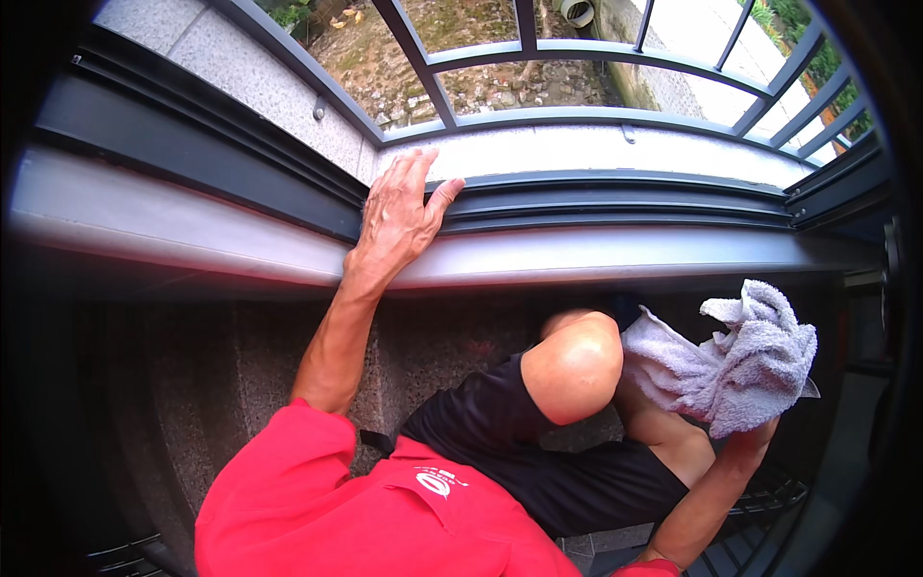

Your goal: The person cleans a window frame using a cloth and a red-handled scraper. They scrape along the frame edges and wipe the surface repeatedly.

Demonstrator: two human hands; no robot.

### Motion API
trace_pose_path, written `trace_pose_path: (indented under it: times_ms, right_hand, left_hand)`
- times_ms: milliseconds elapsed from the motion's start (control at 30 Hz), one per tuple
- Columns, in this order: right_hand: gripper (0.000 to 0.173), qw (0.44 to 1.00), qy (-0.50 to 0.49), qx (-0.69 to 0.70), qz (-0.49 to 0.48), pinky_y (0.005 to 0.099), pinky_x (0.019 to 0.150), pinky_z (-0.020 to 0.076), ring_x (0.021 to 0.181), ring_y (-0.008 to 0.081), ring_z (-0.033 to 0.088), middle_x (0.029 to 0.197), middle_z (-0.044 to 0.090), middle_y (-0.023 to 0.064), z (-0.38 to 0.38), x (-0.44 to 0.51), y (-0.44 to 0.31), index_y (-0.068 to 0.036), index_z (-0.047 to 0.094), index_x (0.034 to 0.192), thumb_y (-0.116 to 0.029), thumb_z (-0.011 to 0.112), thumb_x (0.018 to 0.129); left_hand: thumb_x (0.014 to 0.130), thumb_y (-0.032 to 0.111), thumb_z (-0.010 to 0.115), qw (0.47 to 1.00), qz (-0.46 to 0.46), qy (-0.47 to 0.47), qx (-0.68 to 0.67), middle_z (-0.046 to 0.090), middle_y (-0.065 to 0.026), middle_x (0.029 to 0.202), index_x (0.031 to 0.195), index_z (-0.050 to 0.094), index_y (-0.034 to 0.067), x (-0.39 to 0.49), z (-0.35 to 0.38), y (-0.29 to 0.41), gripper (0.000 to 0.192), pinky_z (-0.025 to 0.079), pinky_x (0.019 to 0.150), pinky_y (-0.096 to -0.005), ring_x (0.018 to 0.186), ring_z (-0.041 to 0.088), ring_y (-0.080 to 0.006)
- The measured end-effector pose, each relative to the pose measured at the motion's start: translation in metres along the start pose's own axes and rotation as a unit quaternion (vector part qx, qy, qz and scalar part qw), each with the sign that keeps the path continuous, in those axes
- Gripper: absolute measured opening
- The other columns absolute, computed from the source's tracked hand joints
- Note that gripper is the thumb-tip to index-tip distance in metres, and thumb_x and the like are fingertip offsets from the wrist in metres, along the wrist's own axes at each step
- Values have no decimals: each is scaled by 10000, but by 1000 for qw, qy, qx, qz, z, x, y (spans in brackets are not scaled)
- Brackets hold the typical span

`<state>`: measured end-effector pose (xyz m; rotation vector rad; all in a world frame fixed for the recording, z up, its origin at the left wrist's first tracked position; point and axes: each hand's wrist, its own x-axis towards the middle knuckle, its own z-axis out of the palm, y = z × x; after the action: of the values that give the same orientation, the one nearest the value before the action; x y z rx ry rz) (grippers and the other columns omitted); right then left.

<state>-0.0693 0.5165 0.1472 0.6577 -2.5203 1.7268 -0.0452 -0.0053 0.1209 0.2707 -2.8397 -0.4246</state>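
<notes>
My left hand (404, 205) rests on the dark metal window track (613, 202) near its corner, fingers apart, fingertips reaching over the pale stone ledge outside. A grey terry cloth (757, 353) hangs bunched over my right hand (757, 430) at the right, beside my knees. The cloth hides nearly all of that hand, with only the wrist side showing below it. A small pale pointed edge sticks out beside the cloth; what it belongs to is unclear.
Beyond the track stand dark metal railings (530, 49), with rocky ground and a pipe end (577, 11) outside. A pale inner sill (577, 252) runs below the track. Speckled stone steps (245, 360) lie under me, and a dark rack-like metal thing is at the lower right.
</notes>
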Motion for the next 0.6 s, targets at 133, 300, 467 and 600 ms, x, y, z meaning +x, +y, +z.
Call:
trace_pose_path:
  times_ms: [133,300,467,600]
  right_hand:
    - [486,999,-3,28,27,367,1013,663,1200,204,741,1503,665,133,-3,-7,10,-6,602,1482,-136,796,1056]
    - [526,999,-12,-34,-16,399,1036,660,1208,213,739,1483,680,135,-2,-8,16,-14,591,1522,-157,803,1063]
    - [555,996,7,76,50,426,1054,658,1225,231,738,1494,679,137,-2,-9,17,-22,590,1544,-205,809,1068]
    - [594,997,-7,48,59,449,1059,659,1226,253,747,1485,692,155,-3,-5,17,-24,588,1564,-311,788,1084]
  left_hand:
    - [1147,577,620,1000,10,12,0,580,-305,1655,1562,643,-9,2,6,-12,719,419,1279,-571,1568,522,-475]
    - [1154,600,592,1000,1,-26,13,525,-237,1737,1608,619,38,7,14,-16,724,379,1292,-607,1625,464,-452]
    - [1155,552,604,999,10,-4,37,602,-244,1655,1549,660,20,9,19,-13,663,430,1261,-585,1555,539,-456]
    - [1121,328,710,998,33,43,21,733,-251,1470,1429,730,-5,19,13,-13,454,536,1171,-541,1396,668,-466]
